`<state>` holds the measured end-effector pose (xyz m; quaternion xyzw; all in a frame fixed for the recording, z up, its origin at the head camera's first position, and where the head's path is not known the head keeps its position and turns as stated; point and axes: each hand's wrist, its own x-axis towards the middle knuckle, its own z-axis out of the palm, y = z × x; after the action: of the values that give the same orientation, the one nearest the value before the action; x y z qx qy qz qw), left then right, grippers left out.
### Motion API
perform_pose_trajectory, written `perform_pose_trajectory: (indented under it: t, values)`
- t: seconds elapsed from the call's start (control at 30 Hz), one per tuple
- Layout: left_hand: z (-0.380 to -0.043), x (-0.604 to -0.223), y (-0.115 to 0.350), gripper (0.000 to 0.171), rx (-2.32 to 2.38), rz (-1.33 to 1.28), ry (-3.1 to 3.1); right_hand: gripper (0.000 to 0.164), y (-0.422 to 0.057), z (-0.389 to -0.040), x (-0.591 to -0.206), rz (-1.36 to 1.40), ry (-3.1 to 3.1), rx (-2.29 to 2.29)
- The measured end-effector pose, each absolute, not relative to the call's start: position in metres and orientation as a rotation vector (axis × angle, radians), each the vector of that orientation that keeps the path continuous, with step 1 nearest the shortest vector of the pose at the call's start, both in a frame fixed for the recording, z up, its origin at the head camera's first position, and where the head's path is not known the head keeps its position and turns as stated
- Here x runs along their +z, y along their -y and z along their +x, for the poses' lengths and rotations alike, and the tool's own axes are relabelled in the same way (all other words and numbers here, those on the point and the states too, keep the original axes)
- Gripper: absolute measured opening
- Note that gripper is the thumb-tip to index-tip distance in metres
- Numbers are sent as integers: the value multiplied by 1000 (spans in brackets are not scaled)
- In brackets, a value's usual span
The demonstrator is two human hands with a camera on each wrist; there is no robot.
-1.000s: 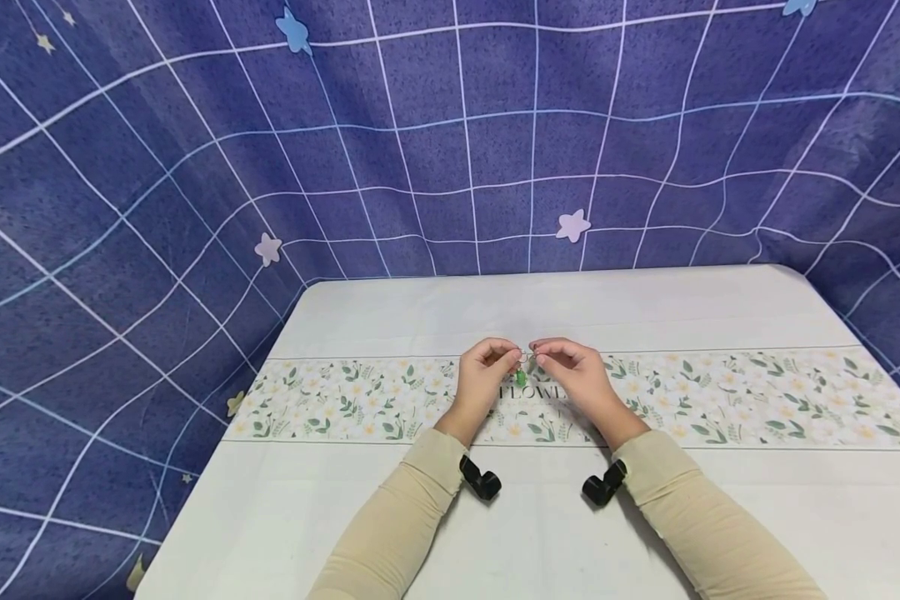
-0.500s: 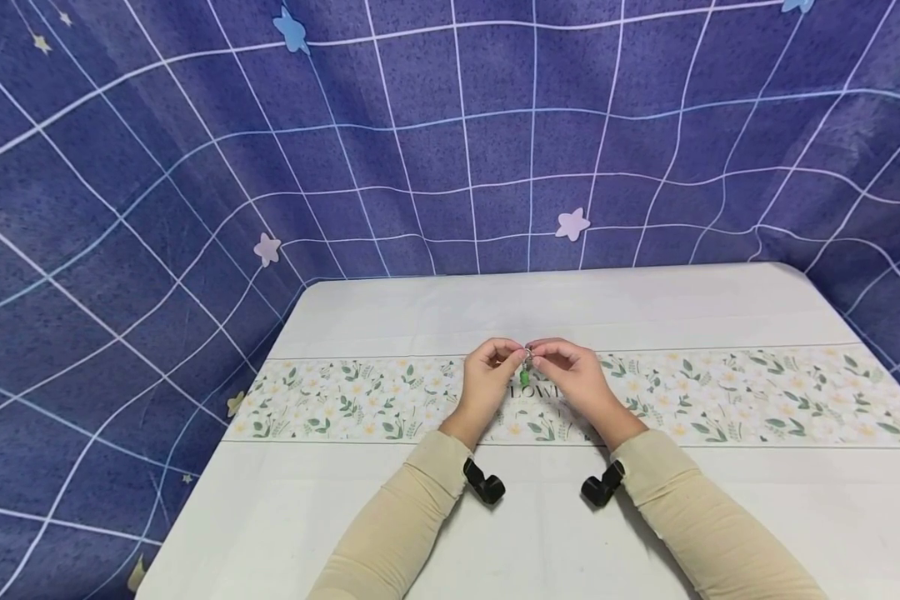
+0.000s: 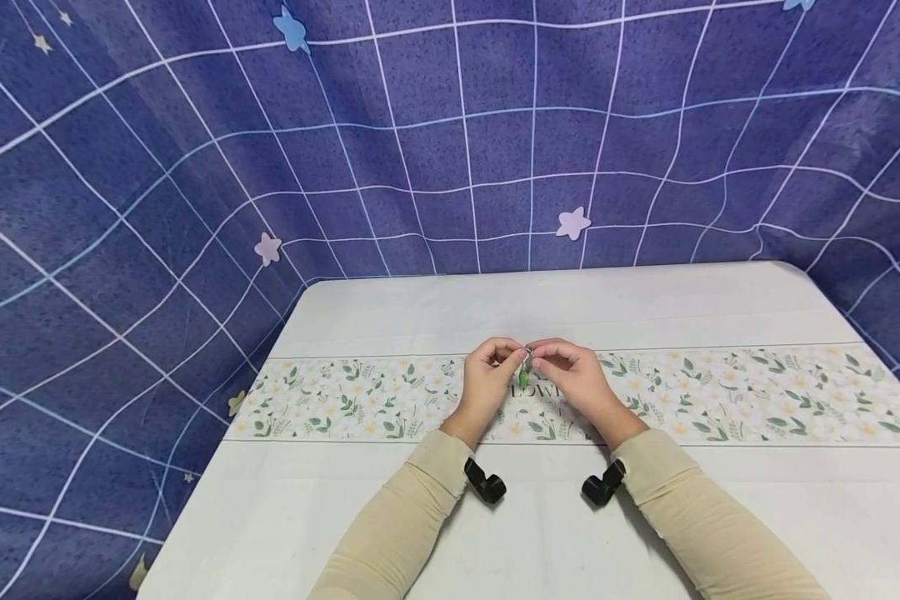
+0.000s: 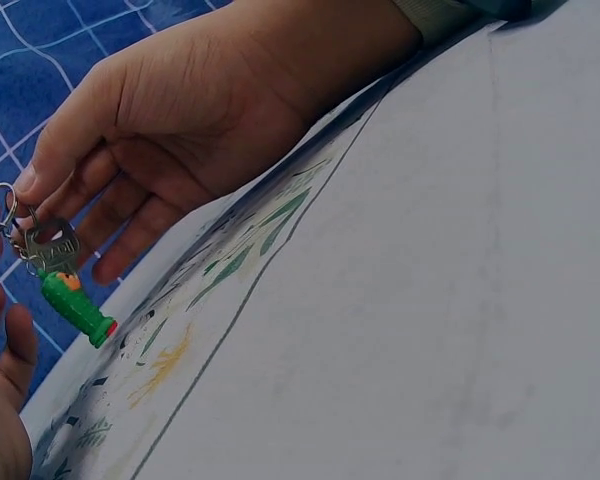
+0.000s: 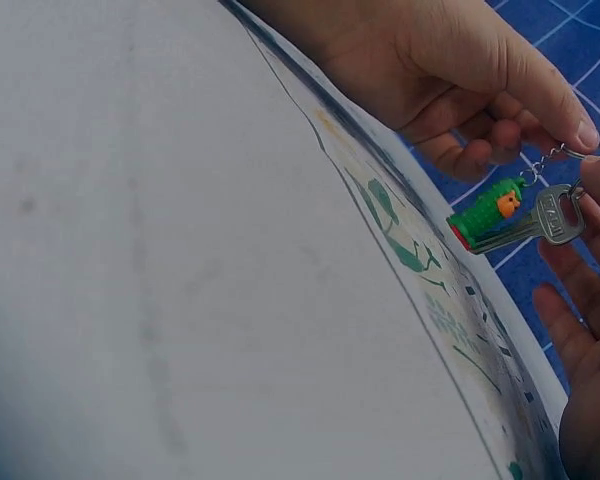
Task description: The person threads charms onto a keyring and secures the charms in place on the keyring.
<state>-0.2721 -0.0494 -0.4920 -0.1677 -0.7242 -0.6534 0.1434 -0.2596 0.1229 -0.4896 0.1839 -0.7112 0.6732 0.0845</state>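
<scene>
My left hand [image 3: 486, 383] and right hand [image 3: 576, 373] meet fingertip to fingertip over the middle of the table. Between them is a small metal key ring [image 4: 13, 200], pinched by thumb and fingers from either side. A silver key [image 5: 557, 215] hangs from the ring, close to the left thumb. On a short chain [image 5: 542, 165] dangles a green figure charm [image 5: 488, 212] with an orange face and a red base. Part of the ring is hidden behind the thumbs.
A white cloth [image 3: 562, 525] covers the table, with a floral band [image 3: 390, 400] and printed lettering across it. A blue gridded curtain [image 3: 420, 150] hangs behind and to the left. Each wrist wears a small black camera [image 3: 487, 486].
A second ago the fingertips stood slightly farther apart. The left hand has since shifted a little right toward the right hand, and the green charm has swung slightly.
</scene>
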Motion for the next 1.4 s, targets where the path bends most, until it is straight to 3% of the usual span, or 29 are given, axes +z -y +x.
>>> perform_pose_trajectory:
  t: [0.33,1.4]
  values:
    - [-271,-492,50,10,-1849,-486,2098,14,-123,-259,-489,525,2138,2012]
    - [-268,-490,47,7,-1711,-523,2133,11,-124,-261,-489,456,2156,1997]
